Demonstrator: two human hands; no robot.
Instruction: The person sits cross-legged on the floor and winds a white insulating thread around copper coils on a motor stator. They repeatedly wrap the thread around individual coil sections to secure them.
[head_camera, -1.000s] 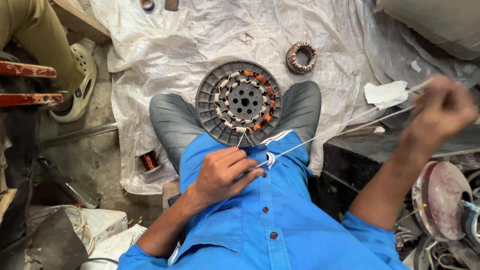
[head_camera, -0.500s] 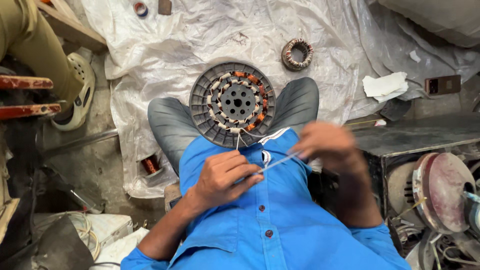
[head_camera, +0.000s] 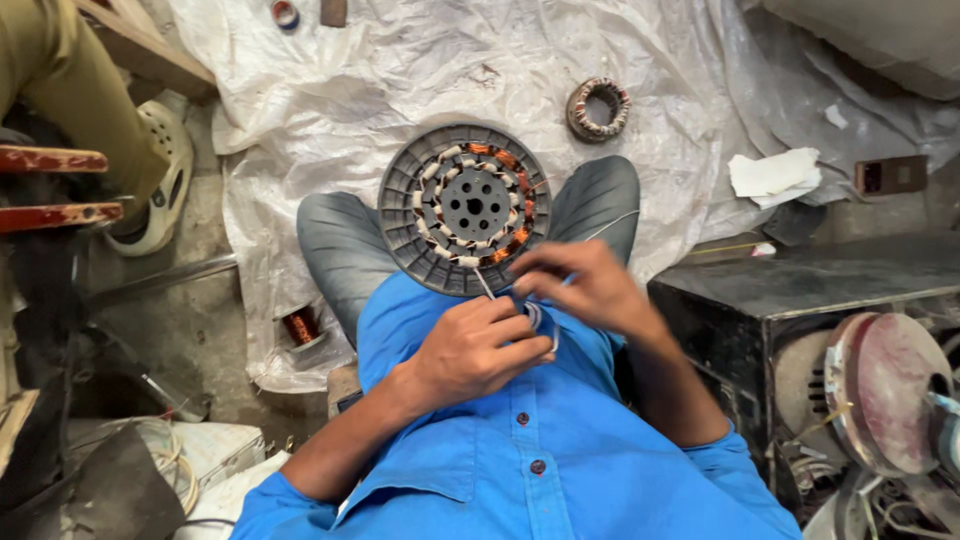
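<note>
The white sleeving (head_camera: 540, 322) is mostly hidden between the fingers of both hands. The left hand (head_camera: 478, 350) is curled, fingers pinched on it; the right hand (head_camera: 585, 285), slightly blurred, is pinched on it too. Just beyond the fingertips, the round grey stator (head_camera: 465, 207) with copper windings is propped between the knees.

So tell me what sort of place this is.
Probably a small motor-repair workshop, worked on the floor. A round motor core with copper windings rests on the person's knees, a smaller wound coil lies on the plastic sheet, and a spool of copper wire sits nearby.
</note>
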